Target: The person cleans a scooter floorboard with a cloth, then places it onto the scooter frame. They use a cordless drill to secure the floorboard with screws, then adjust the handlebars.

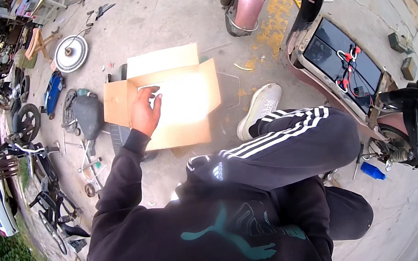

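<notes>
My left hand (146, 112) reaches over the left side of an opened cardboard box (179, 137) on the concrete ground. Its thumb and forefinger are apart and curved, and nothing shows between them; the other fingers are partly hidden. Glare washes out the box's inside, so its contents cannot be made out. The box's flaps are folded outward. My right hand does not show; only its dark sleeve (307, 205) comes down beside my bent leg. To the right stands a scooter frame with an open bay holding black batteries (333, 47) with red-tipped leads.
A wheel (71, 54) lies at the far left, near a blue part (52, 93) and a dark rounded part (88, 117). Metal pieces and frames spread along the left. A blue bottle-like object (373, 171) lies at the right. My light shoe (266, 105) is close to the box.
</notes>
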`<state>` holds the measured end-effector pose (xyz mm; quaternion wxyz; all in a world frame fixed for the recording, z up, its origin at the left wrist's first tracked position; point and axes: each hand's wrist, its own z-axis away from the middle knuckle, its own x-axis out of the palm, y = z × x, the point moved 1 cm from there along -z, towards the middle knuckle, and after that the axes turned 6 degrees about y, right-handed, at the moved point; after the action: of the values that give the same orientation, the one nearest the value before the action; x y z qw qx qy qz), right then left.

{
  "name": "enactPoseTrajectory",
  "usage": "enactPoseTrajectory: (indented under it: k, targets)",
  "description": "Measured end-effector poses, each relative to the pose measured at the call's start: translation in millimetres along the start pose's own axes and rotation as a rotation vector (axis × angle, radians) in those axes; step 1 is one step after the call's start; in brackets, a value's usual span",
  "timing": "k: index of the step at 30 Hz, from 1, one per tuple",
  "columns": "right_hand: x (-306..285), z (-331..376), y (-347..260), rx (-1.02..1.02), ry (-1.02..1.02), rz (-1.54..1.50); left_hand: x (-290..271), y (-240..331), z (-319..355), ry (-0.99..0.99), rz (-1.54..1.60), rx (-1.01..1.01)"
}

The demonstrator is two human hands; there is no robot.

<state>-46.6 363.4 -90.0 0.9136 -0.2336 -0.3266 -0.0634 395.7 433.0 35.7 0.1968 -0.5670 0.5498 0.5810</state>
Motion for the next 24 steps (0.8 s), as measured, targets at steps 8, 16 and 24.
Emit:
enactPoseTrajectory:
  k: [8,16,24]
  targets:
    - [2,-204,61,0.119,-0.439,2.473,69,-39,168,-0.471,-0.311,0.169]
    - [-10,-271,99,0.313,-0.817,3.084,179,-39,60,-0.570,-0.338,0.239]
    - [-9,-260,99,0.515,-0.806,3.102,104,-48,-110,-0.403,-0.518,0.749]
